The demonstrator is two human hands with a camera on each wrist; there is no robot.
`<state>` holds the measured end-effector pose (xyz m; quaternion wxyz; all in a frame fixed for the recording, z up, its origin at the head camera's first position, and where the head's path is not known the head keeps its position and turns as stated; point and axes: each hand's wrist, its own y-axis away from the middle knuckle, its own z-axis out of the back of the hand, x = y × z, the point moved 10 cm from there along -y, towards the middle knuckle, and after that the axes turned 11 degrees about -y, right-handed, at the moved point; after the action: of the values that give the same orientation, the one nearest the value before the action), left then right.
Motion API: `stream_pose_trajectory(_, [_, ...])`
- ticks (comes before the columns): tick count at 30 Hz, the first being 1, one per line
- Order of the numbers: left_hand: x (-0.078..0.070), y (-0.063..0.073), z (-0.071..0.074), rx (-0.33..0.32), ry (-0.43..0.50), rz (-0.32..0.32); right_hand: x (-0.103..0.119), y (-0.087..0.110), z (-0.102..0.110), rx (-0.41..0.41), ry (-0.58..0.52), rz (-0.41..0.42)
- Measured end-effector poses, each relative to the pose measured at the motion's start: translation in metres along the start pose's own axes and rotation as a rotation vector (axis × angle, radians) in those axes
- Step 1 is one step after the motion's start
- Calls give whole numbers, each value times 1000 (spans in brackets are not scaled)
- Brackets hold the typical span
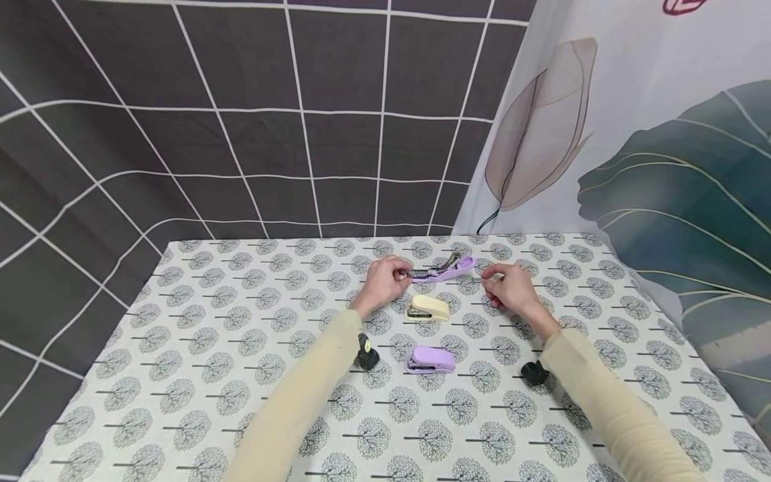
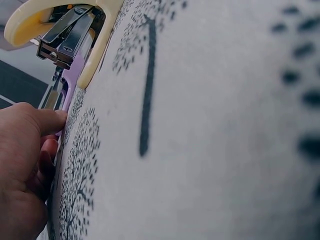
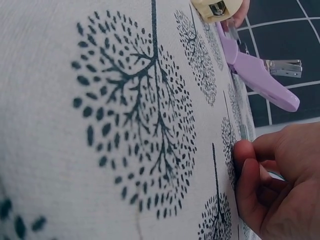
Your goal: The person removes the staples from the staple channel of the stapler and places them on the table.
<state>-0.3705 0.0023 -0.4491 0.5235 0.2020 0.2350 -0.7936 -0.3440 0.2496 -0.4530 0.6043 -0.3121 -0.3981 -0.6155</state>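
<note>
At the far part of the table, an opened purple stapler [image 1: 459, 268] lies with its top swung back and its metal magazine raised. My left hand [image 1: 385, 281] pinches its front end between thumb and fingers; the left wrist view shows the thumb [image 2: 50, 120] at that end. To the right of the stapler, my right hand [image 1: 510, 289] is held low over the cloth, thumb and forefinger together. A short grey strip of staples [image 3: 243, 132] sticks out from those fingertips. A closed cream stapler [image 1: 429, 308] lies just nearer than the opened one.
A second purple stapler [image 1: 430, 359], closed, lies nearer to me, between the forearms. A tree-patterned cloth [image 1: 241, 375] covers the table. Behind it hangs a dark gridded curtain [image 1: 343, 140], with a leaf-printed curtain [image 1: 602, 221] at the right.
</note>
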Motion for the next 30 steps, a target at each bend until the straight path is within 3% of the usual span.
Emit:
stream_pose_trajectory(18, [9, 4, 1, -40, 131, 48, -9, 18, 15, -84, -74, -8])
stream_pose_trajectory(23, [12, 5, 1, -79, 140, 50, 0, 27, 16, -114, -104, 35])
stream_pose_trajectory(30, [10, 6, 1, -84, 147, 52, 17, 36, 9, -115, -127, 80])
